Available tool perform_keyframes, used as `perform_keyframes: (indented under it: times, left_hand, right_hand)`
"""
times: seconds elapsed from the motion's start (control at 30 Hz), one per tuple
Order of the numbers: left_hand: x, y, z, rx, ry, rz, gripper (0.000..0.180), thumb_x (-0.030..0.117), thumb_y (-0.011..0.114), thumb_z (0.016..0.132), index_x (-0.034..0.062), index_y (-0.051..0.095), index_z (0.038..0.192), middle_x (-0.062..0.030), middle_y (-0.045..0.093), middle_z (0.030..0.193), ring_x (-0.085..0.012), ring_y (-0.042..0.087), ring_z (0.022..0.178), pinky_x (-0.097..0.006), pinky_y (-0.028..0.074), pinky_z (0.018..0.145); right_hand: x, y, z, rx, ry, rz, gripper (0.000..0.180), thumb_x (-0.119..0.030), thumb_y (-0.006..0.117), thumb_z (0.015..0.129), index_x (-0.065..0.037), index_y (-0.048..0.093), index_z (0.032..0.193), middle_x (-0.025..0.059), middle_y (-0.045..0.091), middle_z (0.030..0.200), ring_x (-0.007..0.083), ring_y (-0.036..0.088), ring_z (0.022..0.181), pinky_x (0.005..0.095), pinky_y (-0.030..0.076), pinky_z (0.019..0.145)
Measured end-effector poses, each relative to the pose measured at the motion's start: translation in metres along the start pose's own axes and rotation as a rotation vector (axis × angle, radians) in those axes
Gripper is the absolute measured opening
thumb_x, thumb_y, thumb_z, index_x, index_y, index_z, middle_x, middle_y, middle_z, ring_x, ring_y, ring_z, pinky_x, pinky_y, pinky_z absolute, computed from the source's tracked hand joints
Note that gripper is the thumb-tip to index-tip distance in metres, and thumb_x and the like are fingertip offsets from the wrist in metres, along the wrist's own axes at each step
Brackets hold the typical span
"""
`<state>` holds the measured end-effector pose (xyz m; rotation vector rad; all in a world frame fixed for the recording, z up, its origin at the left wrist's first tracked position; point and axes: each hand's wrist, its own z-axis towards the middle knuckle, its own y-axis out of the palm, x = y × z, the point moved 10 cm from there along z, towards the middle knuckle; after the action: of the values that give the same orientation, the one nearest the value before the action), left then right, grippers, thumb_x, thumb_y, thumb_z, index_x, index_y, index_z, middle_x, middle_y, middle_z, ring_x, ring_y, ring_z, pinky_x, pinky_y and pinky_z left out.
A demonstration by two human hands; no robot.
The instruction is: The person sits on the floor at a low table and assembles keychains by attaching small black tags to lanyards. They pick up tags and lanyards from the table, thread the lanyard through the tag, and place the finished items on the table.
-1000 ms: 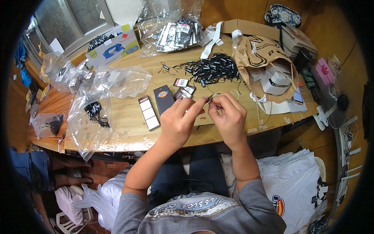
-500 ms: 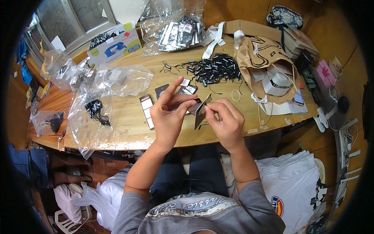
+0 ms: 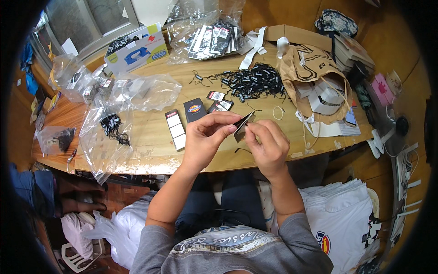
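My left hand [image 3: 207, 137] and my right hand [image 3: 269, 144] meet above the near edge of the wooden table [image 3: 150, 153]. Between their fingertips they hold a small dark card tag [image 3: 242, 125], tilted edge-on. A thin black string [image 3: 242, 150] hangs just below the hands. On the table beyond my left hand lie a dark card tag [image 3: 194, 109], two smaller tags [image 3: 219, 101] and a white strip of labels [image 3: 175, 129]. A heap of black string loops [image 3: 251, 81] lies further back.
Clear plastic bags [image 3: 107, 132] crowd the left side. A bag of packaged tags [image 3: 207, 34] and a blue-and-white box [image 3: 137, 48] sit at the back. A brown paper bag [image 3: 315, 77] lies on the right. Folded white shirts [image 3: 342, 219] are stacked beside my right knee.
Both hands have stayed together over the table edge. The dark tag now sits higher between my fingertips, and my left fingers have closed onto it.
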<state>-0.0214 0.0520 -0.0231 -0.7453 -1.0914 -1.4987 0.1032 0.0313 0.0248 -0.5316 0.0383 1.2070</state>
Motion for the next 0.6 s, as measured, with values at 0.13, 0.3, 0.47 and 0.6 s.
perform_keyframes:
  times: [0.13, 0.3, 0.47, 0.6]
  left_hand:
    - [0.016, 0.004, -0.001, -0.017, 0.125, 0.131, 0.016, -0.009, 0.055, 0.07, -0.0036, 0.06, 0.085, -0.0098, 0.057, 0.086, -0.0137, 0.054, 0.08, -0.023, 0.044, 0.068]
    - [0.02, 0.007, -0.004, -0.047, 0.195, 0.24, 0.018, -0.009, 0.055, 0.069, -0.0034, 0.06, 0.085, -0.0096, 0.056, 0.082, -0.0131, 0.053, 0.076, -0.022, 0.043, 0.066]
    - [0.019, 0.013, -0.001, -0.124, 0.18, 0.234, 0.016, -0.009, 0.055, 0.07, -0.0035, 0.059, 0.085, -0.0098, 0.055, 0.087, -0.0135, 0.053, 0.079, -0.023, 0.043, 0.068]
    - [0.005, 0.013, 0.002, -0.149, 0.021, 0.114, 0.013, -0.006, 0.055, 0.072, -0.0044, 0.058, 0.085, -0.0107, 0.055, 0.092, -0.0148, 0.052, 0.084, -0.025, 0.041, 0.076]
  right_hand:
    - [0.004, -0.001, 0.0, -0.01, 0.081, 0.031, 0.016, 0.004, 0.061, 0.062, -0.001, 0.052, 0.074, 0.0096, 0.049, 0.067, 0.0248, 0.051, 0.059, 0.0314, 0.042, 0.053]
    - [0.014, 0.001, -0.003, -0.021, 0.2, 0.07, 0.016, 0.006, 0.061, 0.06, -0.001, 0.052, 0.071, 0.0087, 0.049, 0.066, 0.0242, 0.051, 0.059, 0.0302, 0.042, 0.052]
    - [0.007, 0.0, -0.002, -0.019, 0.126, 0.041, 0.017, 0.006, 0.061, 0.06, -0.001, 0.052, 0.072, 0.0087, 0.049, 0.066, 0.0246, 0.051, 0.058, 0.0307, 0.042, 0.052]
    - [0.004, 0.0, -0.002, -0.003, 0.016, 0.006, 0.017, 0.005, 0.061, 0.06, 0.0, 0.053, 0.074, 0.0092, 0.049, 0.068, 0.0251, 0.05, 0.059, 0.0317, 0.042, 0.053]
